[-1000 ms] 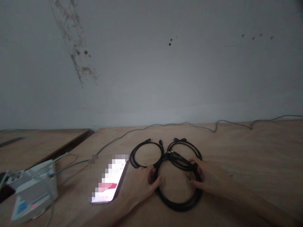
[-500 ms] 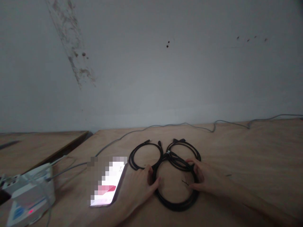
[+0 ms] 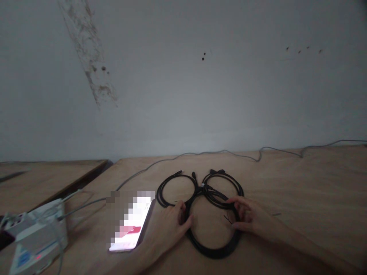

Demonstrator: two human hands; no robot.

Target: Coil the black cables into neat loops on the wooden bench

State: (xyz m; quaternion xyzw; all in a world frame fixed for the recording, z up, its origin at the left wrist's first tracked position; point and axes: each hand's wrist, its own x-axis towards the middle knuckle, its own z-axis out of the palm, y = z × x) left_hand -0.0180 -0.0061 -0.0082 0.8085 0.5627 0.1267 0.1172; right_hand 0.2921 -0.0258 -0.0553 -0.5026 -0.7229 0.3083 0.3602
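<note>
A coiled black cable (image 3: 213, 253) lies nearest to me on the wooden table, its loops stacked into a ring. My left hand (image 3: 169, 226) grips the ring's left side, thumb inside and fingers outside. On the right side, my right hand (image 3: 250, 217) holds the ring between thumb and fingers. Beyond it are two more coiled black cables, the left coil (image 3: 164, 184) and the right coil (image 3: 240, 186), each with plug ends at the far side. The front ring overlaps or touches both. A thin dark strand (image 3: 227, 219), perhaps a tie, shows by my right thumb.
A phone (image 3: 134, 236) with a lit, partly blurred screen lies left of my left hand. Farther left is a white power strip or box (image 3: 41, 238) with a red light. A grey cord (image 3: 160, 162) runs along the back by the wall.
My right hand has shifted slightly right and its fingers look a little looser around the ring. The left hand stays in place. The whole view has moved slightly.
</note>
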